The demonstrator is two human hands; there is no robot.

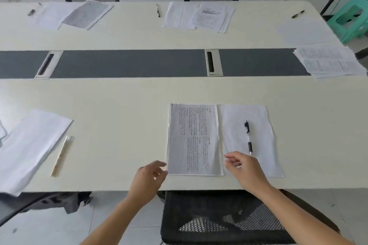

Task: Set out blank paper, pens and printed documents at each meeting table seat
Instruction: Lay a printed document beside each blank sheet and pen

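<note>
Printed document (194, 139) lies flat between the two hands, its near edge just short of the table (119, 105) front edge. Left hand (148, 179) is at its lower-left corner, fingers (159, 165) loosely curled, holding nothing; contact with the paper can't be told. Right hand (243, 169) is at the lower-right corner, fingers half open, empty, over the blank sheet (262, 125). Narrow gap between sheet and document. Pen (249, 146) on the sheet, just beyond the right fingers. Bare table left of the left fingers up to the cream pen (60, 156).
</note>
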